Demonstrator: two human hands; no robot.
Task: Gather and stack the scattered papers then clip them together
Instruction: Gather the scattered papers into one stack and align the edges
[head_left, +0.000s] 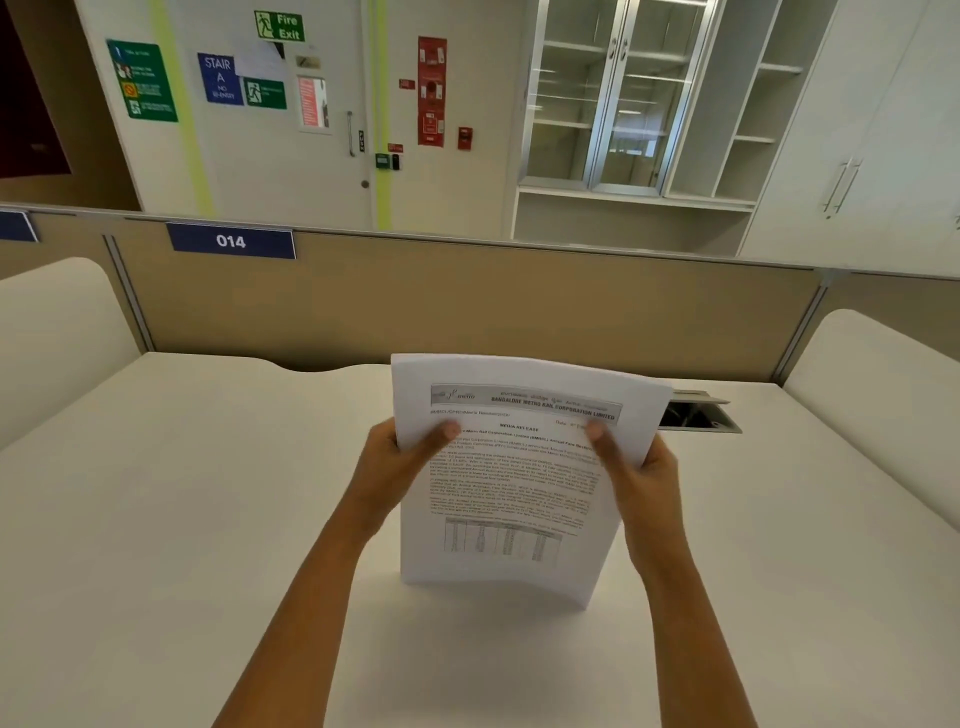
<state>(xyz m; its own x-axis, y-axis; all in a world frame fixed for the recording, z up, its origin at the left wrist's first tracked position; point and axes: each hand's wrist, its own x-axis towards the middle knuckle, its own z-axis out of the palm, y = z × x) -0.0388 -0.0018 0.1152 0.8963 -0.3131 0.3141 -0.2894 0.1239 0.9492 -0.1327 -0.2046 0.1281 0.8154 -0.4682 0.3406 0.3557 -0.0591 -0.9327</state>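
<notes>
Two bare hands hold one stack of white printed paper sheets (511, 493) upright, its lower edge standing on the white desk top (182, 519) and its printed face turned toward the camera. The left hand (395, 462) grips the left margin and the right hand (644, 478) grips the right margin. Each thumb is pressed on the front page, and the fingers are hidden behind it. The stack bows between the two grips. No loose sheet lies on the visible desk and no clip is in view, so gathering looks done; the step in hand seems to be squaring the edges against the desk.

Several things could go wrong from here. The bow could let inner sheets creep, so the edges would stay uneven when clipped. Because both grips sit high, the unsupported lower edge could skid forward on the smooth desk and fan the pages out. One hand must let go to fetch a clip, and a single side grip may let the stack droop and splay. An open metal cable hatch (698, 413) lies just behind the right hand, near the beige partition panel (467, 306); a stray sheet could slide into it.
</notes>
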